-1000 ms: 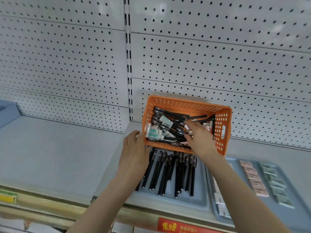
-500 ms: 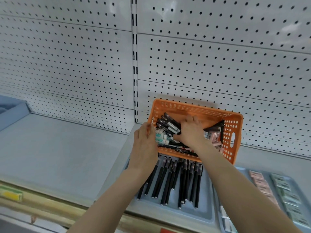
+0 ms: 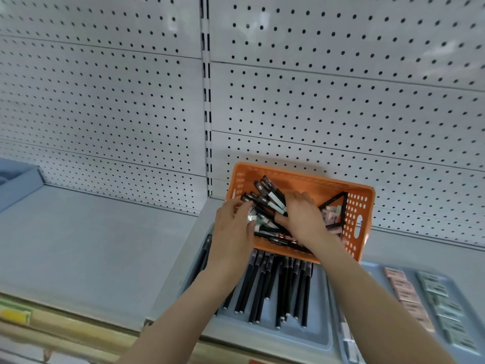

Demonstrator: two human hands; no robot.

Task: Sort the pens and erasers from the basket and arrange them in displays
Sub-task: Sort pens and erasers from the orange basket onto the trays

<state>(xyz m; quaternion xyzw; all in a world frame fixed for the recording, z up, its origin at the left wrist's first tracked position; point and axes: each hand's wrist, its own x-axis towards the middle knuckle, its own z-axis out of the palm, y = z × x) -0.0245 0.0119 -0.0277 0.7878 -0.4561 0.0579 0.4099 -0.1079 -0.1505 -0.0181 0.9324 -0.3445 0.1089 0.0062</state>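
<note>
An orange basket (image 3: 364, 206) stands at the back of the shelf with black pens (image 3: 265, 191) and pink erasers (image 3: 332, 218) jumbled inside. My right hand (image 3: 304, 219) lies palm down in the basket, its fingers curved over a bunch of pens and its thumb spread to the left. At the basket's left rim, my left hand (image 3: 232, 232) pinches a small pale eraser (image 3: 252, 218) with its fingertips. In front of the basket, a grey tray (image 3: 319, 319) holds a row of black pens (image 3: 278, 285).
To the right, a second grey tray (image 3: 469, 298) holds rows of pink erasers (image 3: 405, 288) and green-white erasers (image 3: 443, 303). White pegboard (image 3: 315, 101) backs the shelf. A blue bin (image 3: 18, 182) sits at the far left. The shelf's front edge runs along the bottom.
My right hand moved from the basket's right side to its middle, onto the pens. My left hand slid from the basket's outer left edge up over the rim to the erasers.
</note>
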